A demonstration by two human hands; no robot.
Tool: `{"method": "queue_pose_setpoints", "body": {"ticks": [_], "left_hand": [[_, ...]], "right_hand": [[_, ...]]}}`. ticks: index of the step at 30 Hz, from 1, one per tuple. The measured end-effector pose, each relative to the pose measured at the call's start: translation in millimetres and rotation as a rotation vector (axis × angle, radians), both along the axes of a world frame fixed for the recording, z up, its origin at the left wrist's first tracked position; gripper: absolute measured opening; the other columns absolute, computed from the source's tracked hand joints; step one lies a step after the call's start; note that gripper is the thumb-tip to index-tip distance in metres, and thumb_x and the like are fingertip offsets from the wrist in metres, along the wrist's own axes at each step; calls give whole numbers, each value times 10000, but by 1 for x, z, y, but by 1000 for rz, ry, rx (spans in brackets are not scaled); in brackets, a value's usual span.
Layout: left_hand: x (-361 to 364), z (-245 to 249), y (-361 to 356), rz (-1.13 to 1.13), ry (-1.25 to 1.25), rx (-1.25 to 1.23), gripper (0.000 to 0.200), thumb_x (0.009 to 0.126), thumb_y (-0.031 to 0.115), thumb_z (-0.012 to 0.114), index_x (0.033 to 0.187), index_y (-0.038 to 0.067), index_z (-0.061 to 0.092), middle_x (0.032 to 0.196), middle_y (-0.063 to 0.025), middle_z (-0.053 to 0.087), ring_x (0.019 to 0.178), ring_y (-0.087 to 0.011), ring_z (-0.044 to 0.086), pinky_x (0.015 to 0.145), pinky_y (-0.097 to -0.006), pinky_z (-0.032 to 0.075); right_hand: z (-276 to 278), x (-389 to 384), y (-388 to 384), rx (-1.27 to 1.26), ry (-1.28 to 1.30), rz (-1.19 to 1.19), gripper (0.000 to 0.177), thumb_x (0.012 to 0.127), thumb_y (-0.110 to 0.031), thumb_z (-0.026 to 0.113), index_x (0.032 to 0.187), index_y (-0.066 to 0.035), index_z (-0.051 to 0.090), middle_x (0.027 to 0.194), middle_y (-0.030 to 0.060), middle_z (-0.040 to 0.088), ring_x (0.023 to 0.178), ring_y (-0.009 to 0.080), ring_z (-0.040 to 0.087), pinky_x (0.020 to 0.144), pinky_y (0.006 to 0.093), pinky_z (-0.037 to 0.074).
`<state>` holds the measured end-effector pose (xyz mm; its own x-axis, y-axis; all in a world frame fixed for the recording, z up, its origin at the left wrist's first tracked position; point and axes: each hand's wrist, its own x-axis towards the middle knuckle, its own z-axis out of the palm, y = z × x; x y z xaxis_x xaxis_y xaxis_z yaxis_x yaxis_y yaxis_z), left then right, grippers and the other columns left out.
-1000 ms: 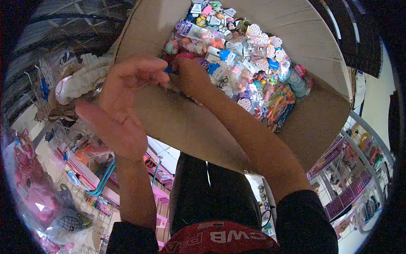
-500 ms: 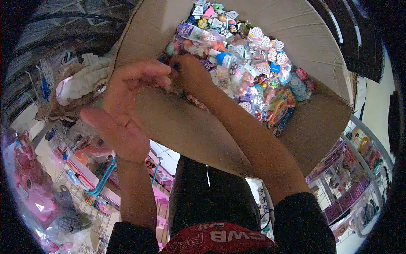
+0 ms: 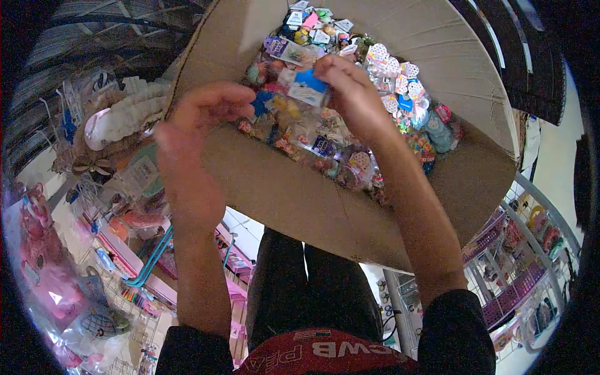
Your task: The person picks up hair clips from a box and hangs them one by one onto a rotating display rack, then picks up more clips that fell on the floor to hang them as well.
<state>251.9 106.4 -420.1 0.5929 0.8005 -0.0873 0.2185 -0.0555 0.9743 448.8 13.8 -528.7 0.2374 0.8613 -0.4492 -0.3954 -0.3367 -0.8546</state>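
A large open cardboard box (image 3: pixel 281 187) sits in front of me, filled with several small packaged hair accessories (image 3: pixel 400 81). Over it I hold up a clear plastic packet (image 3: pixel 300 128) of small colourful items with a blue and white header card (image 3: pixel 307 89). My right hand (image 3: pixel 353 97) grips the packet at the header card from the right. My left hand (image 3: pixel 200 119) pinches its left edge near a blue piece (image 3: pixel 260 103). The packet's lower end hangs down over the near wall of the box.
White frilly headbands (image 3: pixel 125 115) hang on a wire rack at the left. Pink plush toys (image 3: pixel 44 262) and bagged goods fill the lower left. A shop rack with carded goods (image 3: pixel 519 269) stands at the right. My dark trousers (image 3: pixel 312 294) show under the box.
My right hand has risen from the near left corner of the box to the right, lifting the packet up. My left hand has closed onto the packet's left edge.
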Motion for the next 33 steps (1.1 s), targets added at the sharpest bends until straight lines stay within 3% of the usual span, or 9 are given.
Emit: {"method": "queue_pose_setpoints", "body": {"ticks": [2,4,7,14,20,23,25,28,33], "left_hand": [[5,2,-3,16,15,36,745,971,623,265,1053,-31,612,981,-111,647,881,-186,599,853,-327,452],[14,9,-7,26,167,108,341,970,315,542,1085,6,630,992,-72,653,899,-147,600,839,-294,464],[17,5,-7,26,171,96,234,881,98,672,1103,34,636,1003,-46,658,899,-113,596,810,-263,471],[20,9,-8,94,172,-54,244,880,83,679,1109,21,621,951,-19,641,872,-77,575,772,-228,463],[12,3,-4,128,135,-3,276,864,79,706,1118,37,606,935,-2,617,850,-67,562,736,-200,462],[15,4,-3,174,96,77,283,847,59,720,1107,34,614,903,16,602,806,-55,540,713,-190,448],[15,6,-3,162,73,70,291,836,49,728,1104,27,618,918,12,606,826,-50,546,741,-189,456],[14,8,-4,183,104,42,302,834,48,728,1115,26,619,925,4,611,845,-47,554,749,-192,469],[12,7,-2,157,136,61,318,834,41,725,1131,27,613,940,-5,620,855,-58,565,730,-202,487]], "right_hand": [[17,5,-3,-26,112,-52,146,912,-212,535,957,-77,571,911,-22,552,831,101,550,727,274,478],[35,4,-3,77,69,-26,137,917,-207,541,962,-79,565,941,-22,545,832,89,538,689,259,468],[69,-4,4,89,52,22,152,928,-214,553,968,-70,577,886,-26,548,803,75,532,646,246,450],[79,-17,24,296,-116,180,152,934,-193,588,945,-46,622,810,-43,591,709,43,528,618,203,417],[36,-31,36,298,30,-84,277,920,-268,580,802,-22,631,668,15,563,628,81,507,531,290,409],[-19,-48,36,41,-327,4,309,916,-306,569,861,-11,641,742,107,620,659,189,587,591,380,480],[-48,-68,35,72,-932,178,277,864,-277,635,926,-6,643,875,194,651,753,324,647,704,447,534],[-53,-89,30,159,-969,206,307,798,-246,694,978,-4,638,985,228,648,849,402,651,791,478,544],[-60,-94,36,86,-946,303,308,757,-208,716,986,-10,660,956,225,657,863,383,667,743,464,561]]}}
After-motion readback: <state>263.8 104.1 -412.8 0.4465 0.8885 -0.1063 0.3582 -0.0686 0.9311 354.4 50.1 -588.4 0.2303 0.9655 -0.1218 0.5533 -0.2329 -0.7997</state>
